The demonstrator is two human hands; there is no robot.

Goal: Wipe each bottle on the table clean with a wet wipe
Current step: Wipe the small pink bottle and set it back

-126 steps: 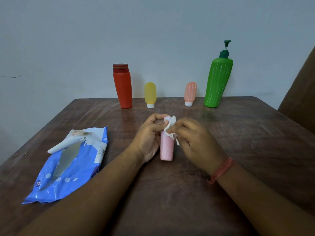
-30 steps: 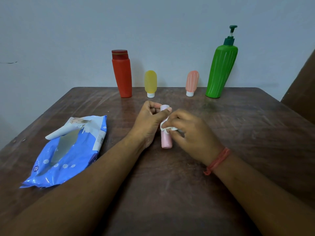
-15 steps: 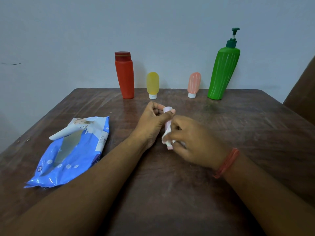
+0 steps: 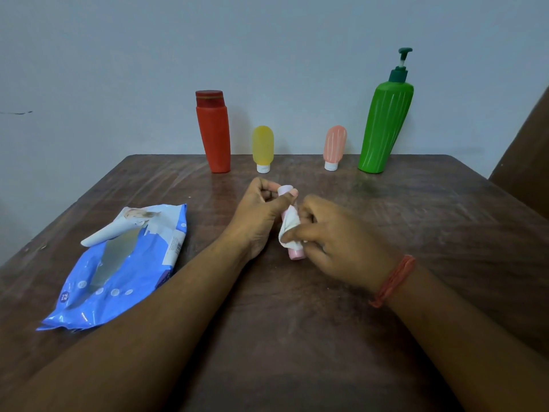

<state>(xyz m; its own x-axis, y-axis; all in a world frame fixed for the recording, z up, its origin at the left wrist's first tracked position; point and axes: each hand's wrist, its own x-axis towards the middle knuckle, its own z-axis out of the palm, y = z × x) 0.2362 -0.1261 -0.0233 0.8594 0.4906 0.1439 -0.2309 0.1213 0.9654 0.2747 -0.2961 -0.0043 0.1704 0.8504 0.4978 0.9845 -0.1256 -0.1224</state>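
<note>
A small pink bottle (image 4: 296,253) stands at the middle of the wooden table (image 4: 326,307). My left hand (image 4: 257,217) grips its white cap end between thumb and curled fingers. Against the bottle's side my right hand (image 4: 335,242) pinches a white wet wipe (image 4: 288,227). Along the far edge stand a red bottle (image 4: 214,132), a yellow tube (image 4: 263,148), a peach tube (image 4: 335,147) and a green pump bottle (image 4: 384,120).
A blue wet wipe pack (image 4: 118,263) lies at the left with its flap peeled open. A grey wall rises right behind the row of bottles. Something dark brown (image 4: 528,150) stands beyond the table's right edge.
The right hand has worked the wipe down from the bottle's cap to its lower body. The left hand keeps its hold on the cap end.
</note>
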